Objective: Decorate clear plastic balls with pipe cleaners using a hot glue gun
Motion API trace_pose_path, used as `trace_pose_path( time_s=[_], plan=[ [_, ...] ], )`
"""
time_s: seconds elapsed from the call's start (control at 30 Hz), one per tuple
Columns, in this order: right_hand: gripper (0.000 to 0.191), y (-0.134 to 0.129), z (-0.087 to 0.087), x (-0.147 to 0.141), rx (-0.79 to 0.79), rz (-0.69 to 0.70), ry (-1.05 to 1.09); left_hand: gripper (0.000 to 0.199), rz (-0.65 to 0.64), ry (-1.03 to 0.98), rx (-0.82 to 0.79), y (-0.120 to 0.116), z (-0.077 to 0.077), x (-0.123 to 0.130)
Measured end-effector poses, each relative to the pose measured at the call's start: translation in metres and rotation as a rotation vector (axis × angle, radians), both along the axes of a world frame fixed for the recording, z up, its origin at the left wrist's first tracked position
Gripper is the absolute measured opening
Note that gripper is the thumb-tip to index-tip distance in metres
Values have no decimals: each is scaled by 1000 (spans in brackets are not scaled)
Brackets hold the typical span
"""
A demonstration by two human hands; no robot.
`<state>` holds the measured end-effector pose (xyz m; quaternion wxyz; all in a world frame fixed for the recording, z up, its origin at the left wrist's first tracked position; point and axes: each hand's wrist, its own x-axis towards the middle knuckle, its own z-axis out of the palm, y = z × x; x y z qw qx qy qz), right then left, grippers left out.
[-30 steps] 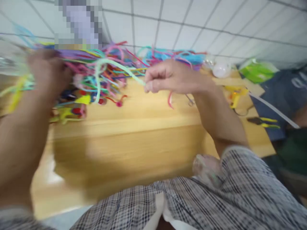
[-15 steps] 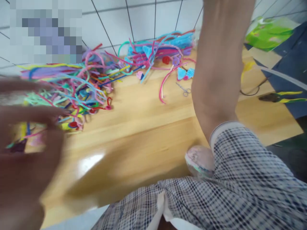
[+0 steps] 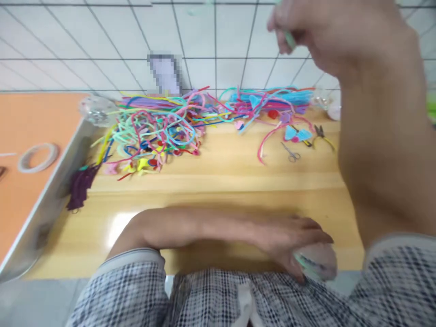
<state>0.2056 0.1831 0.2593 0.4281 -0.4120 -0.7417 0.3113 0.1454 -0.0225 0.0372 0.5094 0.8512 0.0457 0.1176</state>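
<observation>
My left hand (image 3: 289,238) reaches across the front of the table, its fingers around a rounded, translucent, pale-pink thing (image 3: 322,261) with a green strand along its side. Blur hides exactly what that thing is. High at the upper right, my right hand (image 3: 316,27) is raised with its fingers closed on a thin pale green strip (image 3: 289,40). Small scissors (image 3: 291,153) lie on the wood between the two hands. Beside them are yellow-handled pliers (image 3: 323,138) and a light blue bow-shaped piece (image 3: 297,135).
Tangled pipe cleaners (image 3: 156,129) fill the back left of the wooden table (image 3: 221,181). More lie in a bundle (image 3: 272,99) against the tiled wall. A dark purple piece (image 3: 81,186) is at the left edge. A tape roll (image 3: 38,158) sits on the orange surface beyond.
My left hand has come from the far left across to the rounded translucent thing, which it now holds. My right hand has come into view at the top. The view has shifted left.
</observation>
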Motion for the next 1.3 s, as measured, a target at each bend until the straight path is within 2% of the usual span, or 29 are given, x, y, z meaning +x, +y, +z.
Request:
trace_pose_path(
  time_s=[0.1, 0.17, 0.23, 0.3, 0.37, 0.43, 0.53, 0.63, 0.7, 0.8, 0.87, 0.93, 1.03, 1.13, 1.2, 1.3],
  plan=[
    [36, -33, -8, 16, -121, -113, -177, 91, 95, -44, -53, 32, -3, -42],
    [32, -50, -20, 29, -245, -137, -183, 93, 187, -42, -97, 55, -1, -76],
    [25, -61, -38, 41, -296, -79, -194, 96, 288, 0, -98, 71, 4, -109],
    [27, -69, -56, 49, -300, 40, -209, 102, 341, 43, -74, 80, 9, -137],
    [32, -77, -71, 53, -290, 114, -211, 116, 384, 99, -45, 81, 16, -157],
    [31, -86, -81, 52, -298, 126, -211, 122, 457, 141, -51, 78, 24, -170],
    [29, -97, -92, 45, -326, 141, -246, 101, 663, 40, -231, 77, 37, -175],
    [30, -107, -103, 39, -332, 195, -302, 82, 888, -240, -633, 89, 50, -168],
    [31, -114, -111, 37, -318, 204, -352, 67, 966, -429, -858, 103, 58, -163],
    [33, -124, -123, 39, -295, 187, -441, 30, 1086, -646, -1023, 123, 69, -164],
    [37, -129, -129, 43, -288, 169, -464, 23, 1138, -705, -1077, 131, 72, -167],
    [39, -130, -134, 47, -278, 142, -451, 31, 1128, -661, -1090, 133, 71, -169],
    [36, -128, -141, 50, -236, 103, -436, 61, 1089, -449, -981, 129, 64, -166],
    [30, -123, -149, 46, -109, 76, -476, 83, 987, -143, -838, 124, 58, -159],
    [26, -121, -156, 41, -3, 82, -511, 82, 897, -73, -833, 122, 56, -155],
    [24, -119, -163, 35, 60, 144, -548, 58, 834, -298, -870, 123, 55, -154]
  ],
)
